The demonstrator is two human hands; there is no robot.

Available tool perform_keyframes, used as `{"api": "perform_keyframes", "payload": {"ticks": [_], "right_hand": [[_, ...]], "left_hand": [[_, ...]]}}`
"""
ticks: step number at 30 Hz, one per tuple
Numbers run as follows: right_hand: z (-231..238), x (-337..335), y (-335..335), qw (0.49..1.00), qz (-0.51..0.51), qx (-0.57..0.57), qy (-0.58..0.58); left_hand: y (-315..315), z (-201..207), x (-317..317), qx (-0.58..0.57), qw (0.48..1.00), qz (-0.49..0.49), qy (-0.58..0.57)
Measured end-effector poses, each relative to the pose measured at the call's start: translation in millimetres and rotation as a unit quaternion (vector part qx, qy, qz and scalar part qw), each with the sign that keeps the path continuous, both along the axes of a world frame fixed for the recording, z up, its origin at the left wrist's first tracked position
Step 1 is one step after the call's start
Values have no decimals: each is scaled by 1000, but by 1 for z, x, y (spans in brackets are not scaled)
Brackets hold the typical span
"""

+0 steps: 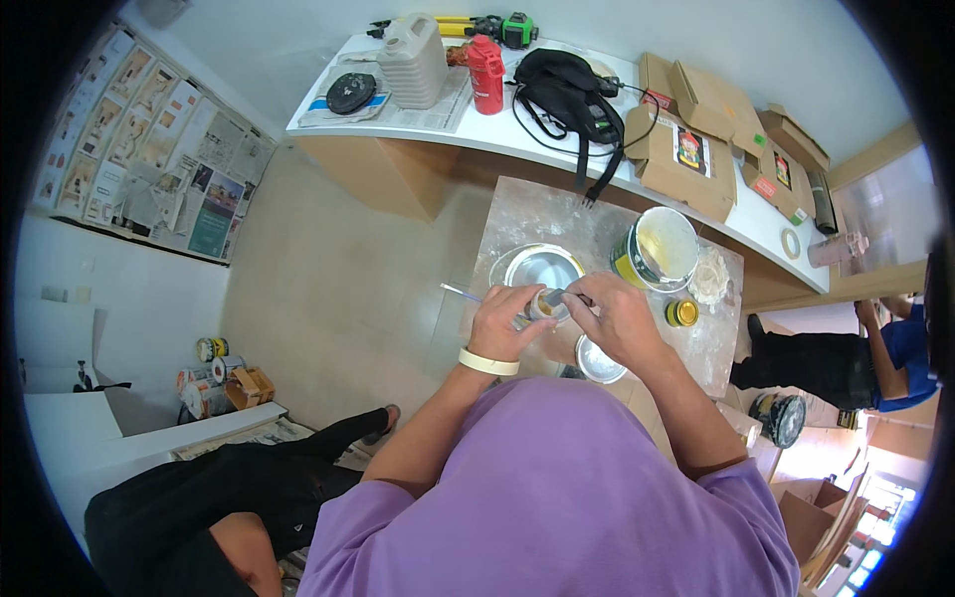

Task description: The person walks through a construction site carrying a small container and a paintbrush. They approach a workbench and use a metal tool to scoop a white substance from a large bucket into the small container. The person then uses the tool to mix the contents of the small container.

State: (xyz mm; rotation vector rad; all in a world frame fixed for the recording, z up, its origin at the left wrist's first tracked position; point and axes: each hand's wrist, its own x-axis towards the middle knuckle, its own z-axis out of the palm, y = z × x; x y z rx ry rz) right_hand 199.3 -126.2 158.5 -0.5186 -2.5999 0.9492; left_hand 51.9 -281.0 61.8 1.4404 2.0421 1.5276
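My left hand [500, 326] is closed around a small round jar [542, 309] with a yellowish content at its mouth. In my right hand [615, 316] is a small flat grey blade [558, 297], pinched over the jar's rim. A thin white-and-purple stick [460, 292] juts out left of my left hand; whether the hand grips it I cannot tell. Just beyond the hands is a round metal lid or pan [545, 264]. A large white bucket [668, 247] with yellowish residue stands right of it. Below my right hand lies a white-topped can [600, 360].
The dusty worktable [512, 214] carries a small yellow-lidded can [681, 312] and a whitish crumpled lump [709, 277]. Behind it, a white counter [477, 127] holds a backpack [569, 95], red bottle [486, 78], jerrycan [413, 65] and cardboard boxes [686, 164]. People stand at both sides.
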Motion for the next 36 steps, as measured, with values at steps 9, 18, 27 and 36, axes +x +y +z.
{"api": "perform_keyframes", "payload": {"ticks": [9,18,27,36], "right_hand": [[0,0,0,994,-88,-65,-26],[-184,143,-10,913,-330,-133,-201],[-316,336,-217,652,-452,-418,-443],[-313,277,-203,734,-516,-383,-220]], "left_hand": [[-14,-12,-16,-9,999,34,25],[-33,-22,-58,-68,997,27,13],[-36,-16,-85,-81,996,-26,35],[-10,-19,-76,-100,993,-47,44]]}}
